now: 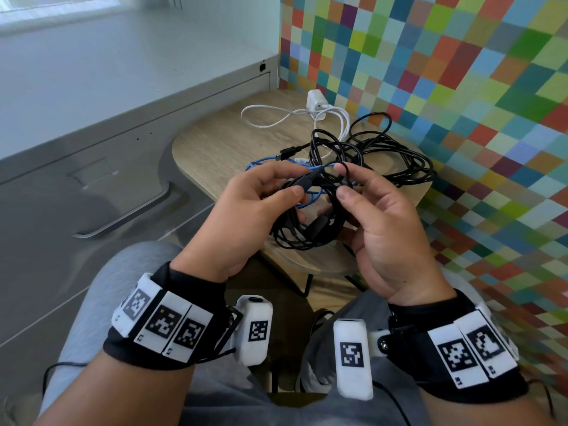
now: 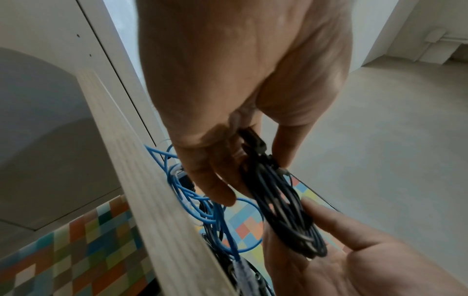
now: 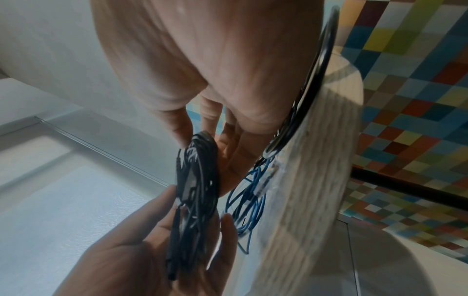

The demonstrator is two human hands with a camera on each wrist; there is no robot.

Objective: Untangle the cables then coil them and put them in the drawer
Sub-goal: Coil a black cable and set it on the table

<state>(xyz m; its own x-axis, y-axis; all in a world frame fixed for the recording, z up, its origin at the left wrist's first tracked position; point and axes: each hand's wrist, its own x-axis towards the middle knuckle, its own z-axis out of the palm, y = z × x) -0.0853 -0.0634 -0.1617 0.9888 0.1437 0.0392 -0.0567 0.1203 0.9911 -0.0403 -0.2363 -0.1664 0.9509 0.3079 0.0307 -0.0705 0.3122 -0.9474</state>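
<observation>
Both hands meet at frame centre over the near edge of the wooden table (image 1: 215, 142). Left hand (image 1: 246, 210) pinches a plug end of the black cable bundle (image 1: 307, 229); right hand (image 1: 384, 222) pinches a strand, the bundle hanging between the palms. Blue cable (image 1: 255, 164) mostly hidden behind the hands. Black pile (image 1: 393, 155) and white charger cable (image 1: 276, 118) lie further up. Drawer (image 1: 92, 186) at left, shut, partly cut off.
</observation>
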